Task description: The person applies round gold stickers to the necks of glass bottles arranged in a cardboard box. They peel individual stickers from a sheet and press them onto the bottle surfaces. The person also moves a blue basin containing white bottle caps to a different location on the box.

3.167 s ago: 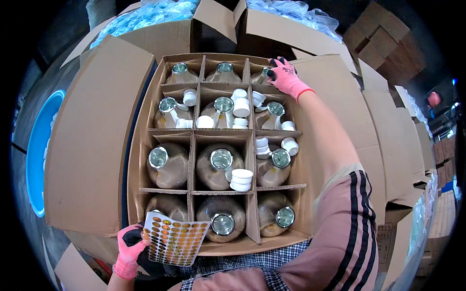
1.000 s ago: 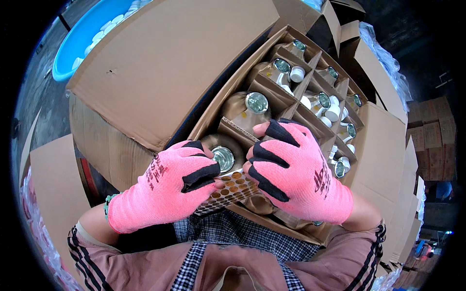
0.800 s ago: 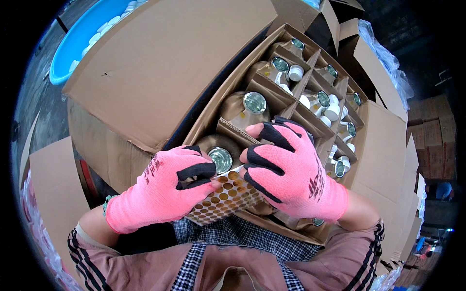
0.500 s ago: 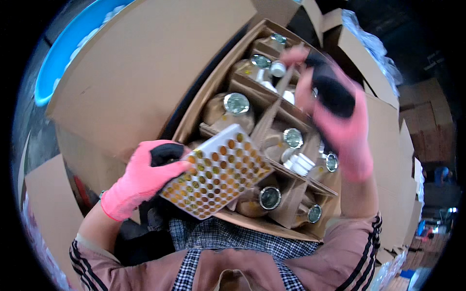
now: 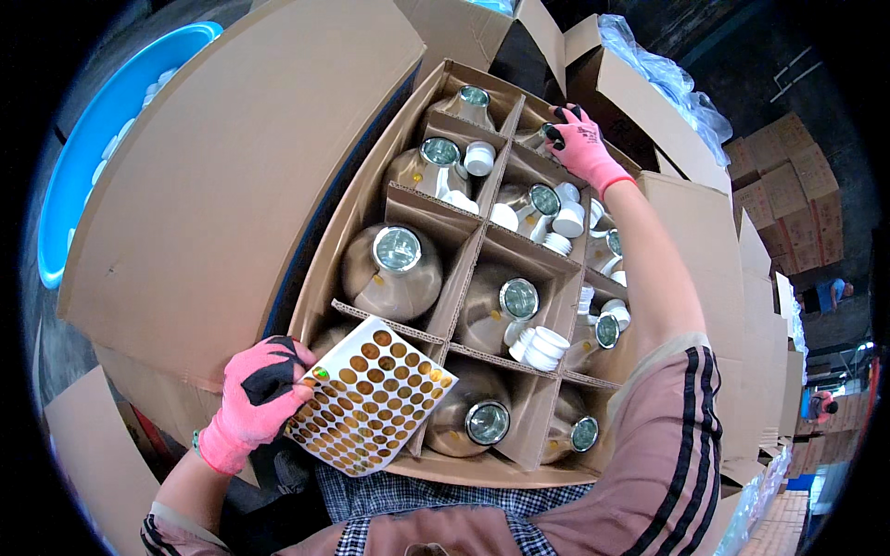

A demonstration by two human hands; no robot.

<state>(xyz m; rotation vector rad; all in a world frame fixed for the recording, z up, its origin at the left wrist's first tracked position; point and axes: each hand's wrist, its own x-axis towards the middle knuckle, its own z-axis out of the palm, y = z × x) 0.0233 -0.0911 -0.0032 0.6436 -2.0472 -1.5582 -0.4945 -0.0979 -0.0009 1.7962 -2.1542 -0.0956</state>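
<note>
Left fingers point(image 5: 293, 398) pinch a mostly full sticker sheet point(image 5: 371, 398). Right fingers point(image 5: 569, 113) curl at the carton's point(image 5: 533, 476) far end, hold unclear; most bottles point(image 5: 399, 287) uncapped.

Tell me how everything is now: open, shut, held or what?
Carton: open, divided inside
Bottles: visible mouths uncapped
White caps: loose among the bottles
Left hand: pinching sticker sheet
Sticker sheet: held, tilted
Right hand: at a far bottle, grip unclear
Blue tub: holding white pieces

A white sheet of round gold stickers point(image 5: 371, 400) slanted across the lower left-centre; a glass bottle point(image 5: 529, 139) stood partly hidden, upper centre.
</note>
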